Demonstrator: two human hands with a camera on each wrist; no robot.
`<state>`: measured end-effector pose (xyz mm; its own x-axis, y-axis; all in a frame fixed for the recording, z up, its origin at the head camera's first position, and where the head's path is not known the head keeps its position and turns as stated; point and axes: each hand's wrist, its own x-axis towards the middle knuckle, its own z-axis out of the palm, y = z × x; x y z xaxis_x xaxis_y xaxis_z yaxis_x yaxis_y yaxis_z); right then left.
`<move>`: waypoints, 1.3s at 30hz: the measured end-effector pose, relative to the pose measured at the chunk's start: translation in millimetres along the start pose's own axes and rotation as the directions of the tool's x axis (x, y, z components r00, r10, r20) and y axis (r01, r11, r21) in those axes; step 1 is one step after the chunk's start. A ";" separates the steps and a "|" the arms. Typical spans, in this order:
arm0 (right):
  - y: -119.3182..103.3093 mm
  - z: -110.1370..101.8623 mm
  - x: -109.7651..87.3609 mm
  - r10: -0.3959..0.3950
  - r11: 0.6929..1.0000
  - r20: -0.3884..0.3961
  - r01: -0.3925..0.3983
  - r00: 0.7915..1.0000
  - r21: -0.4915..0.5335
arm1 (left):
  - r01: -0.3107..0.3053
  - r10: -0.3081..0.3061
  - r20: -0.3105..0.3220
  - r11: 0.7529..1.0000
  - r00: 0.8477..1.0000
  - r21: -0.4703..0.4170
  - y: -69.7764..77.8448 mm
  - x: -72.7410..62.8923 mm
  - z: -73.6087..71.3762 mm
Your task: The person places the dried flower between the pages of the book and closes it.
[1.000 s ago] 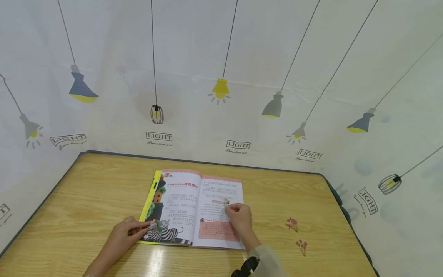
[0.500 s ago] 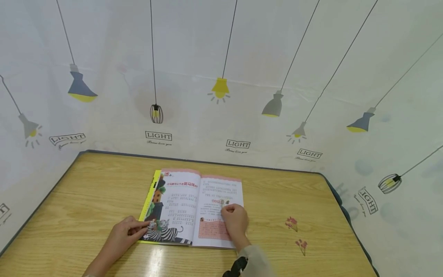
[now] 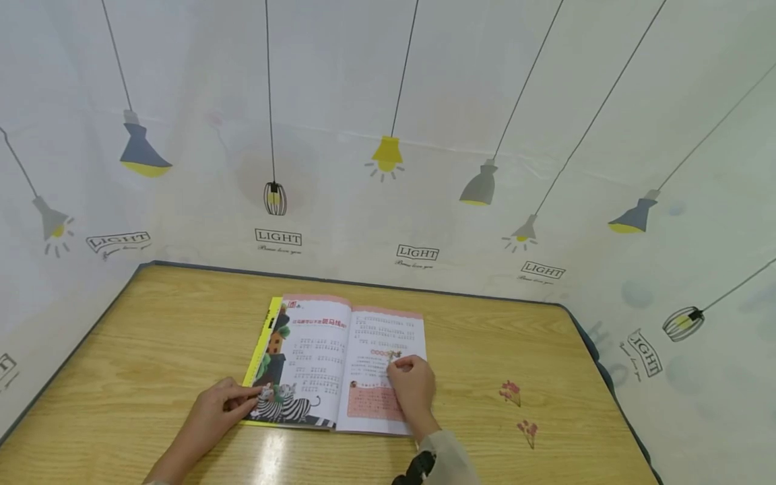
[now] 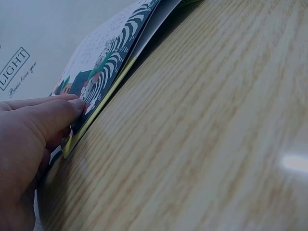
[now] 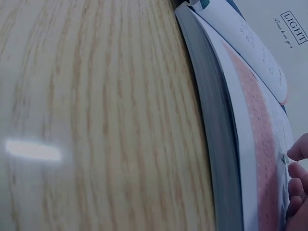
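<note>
An open book (image 3: 318,364) with zebras pictured on its left page lies on the table. My left hand (image 3: 218,407) grips the lower left edge of the book, thumb on the page; its thumb and index finger (image 4: 65,107) lie at the corner in the left wrist view. Over the right page, my right hand (image 3: 413,391) pinches a small pale sprig (image 5: 284,158) between thumb and index finger, its other fingers curled in. The sprig's lower part is hidden by the fingers. Its tip overlaps the page's print in the head view.
Two pink dried flower sprigs, one farther back (image 3: 510,392) and one nearer (image 3: 529,432), lie right of the book. The wooden table (image 3: 170,323) has a dark edge and meets a lamp-patterned cloth wall (image 3: 339,222).
My right hand has shifted slightly left over the right page with the small sprig, then stayed nearly in place while the sprig turned a little. My left hand keeps its hold on the book.
</note>
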<state>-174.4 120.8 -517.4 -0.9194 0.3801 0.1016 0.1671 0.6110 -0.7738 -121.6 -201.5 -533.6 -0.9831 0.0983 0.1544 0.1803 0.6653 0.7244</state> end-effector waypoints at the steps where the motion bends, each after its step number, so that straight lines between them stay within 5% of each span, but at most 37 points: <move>1: -0.1 -1.0 0.5 -0.003 1.000 0.005 0.003 1.000 0.011 | 0.002 -0.002 0.003 1.000 1.000 0.000 -0.2 -0.1 -0.1; 11: 2.2 -18.8 12.1 0.023 0.992 0.111 -0.037 0.993 0.124 | -0.026 0.026 -0.032 1.000 0.999 -0.001 0.6 -0.4 -0.3; 26: 36.2 -45.9 44.7 -0.033 0.997 0.240 0.014 0.970 0.080 | -0.011 0.011 -0.011 1.000 1.000 -0.023 1.0 -0.3 -1.2; 39: 38.7 -45.0 43.8 -0.038 0.997 0.258 0.018 0.965 0.081 | -0.012 0.012 -0.010 1.000 1.000 -0.003 0.1 -0.4 -0.2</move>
<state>-192.2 192.3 -514.8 -0.9858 0.1644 -0.0334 0.1211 0.5593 -0.8201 -121.2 -201.7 -533.4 -0.9805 0.0990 0.1699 0.1924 0.6622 0.7242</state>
